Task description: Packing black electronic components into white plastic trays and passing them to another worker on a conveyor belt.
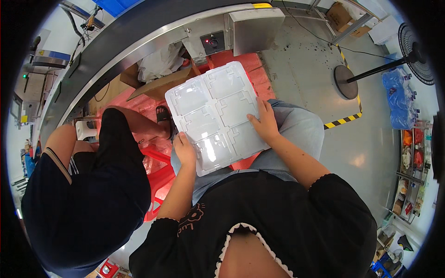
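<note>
A white molded plastic tray (218,110) with several shallow rectangular compartments lies tilted over my lap. No loose objects show in its compartments. At its lower left edge my left hand (185,150) grips the rim, with the thumb along the side and the other fingers partly hidden. My right hand (266,124) holds the opposite edge, its thumb resting on the top face and its fingers along the side. Beneath the tray are my legs in light blue jeans (296,124).
A co-worker (88,194) in dark clothes sits close on my left, near a red stool (160,178). Ahead runs a conveyor (153,34) with a metal box (256,32); an open cardboard box (162,84) sits below. A standing fan (345,82) is at the right.
</note>
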